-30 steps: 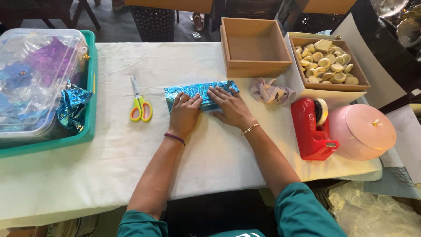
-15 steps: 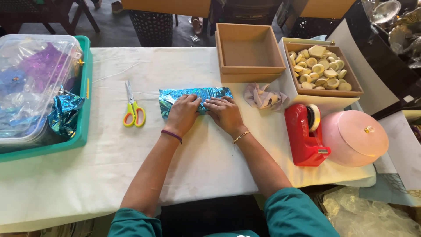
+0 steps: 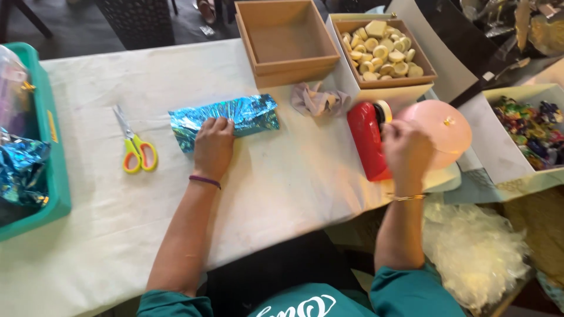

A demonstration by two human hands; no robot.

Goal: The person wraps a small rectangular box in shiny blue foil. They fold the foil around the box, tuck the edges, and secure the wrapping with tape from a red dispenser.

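Covering most of the view, the worktop had a white cloth on it. At 9 o'clock from the centre stood a green tray with crumpled blue foil inside. At 12 o'clock was an empty wooden box, and at 1 o'clock a second box held pale round pieces. A white box of coloured wrapped sweets lay at 3 o'clock. A pink round lid rested just beside a red tape dispenser, at 3 o'clock from it.

The blue foil-wrapped parcel lay flat near the middle of the worktop, at 11 o'clock from the centre. The left hand was pressed flat on it, fingers spread, holding it down and not closed around it. The right hand was at the tape dispenser, fingers curled at its top; I cannot tell if it was pinching tape.

Yellow-and-orange scissors lay at 9 o'clock from the parcel, well apart. A small crumpled lilac wrapper lay between parcel and dispenser.
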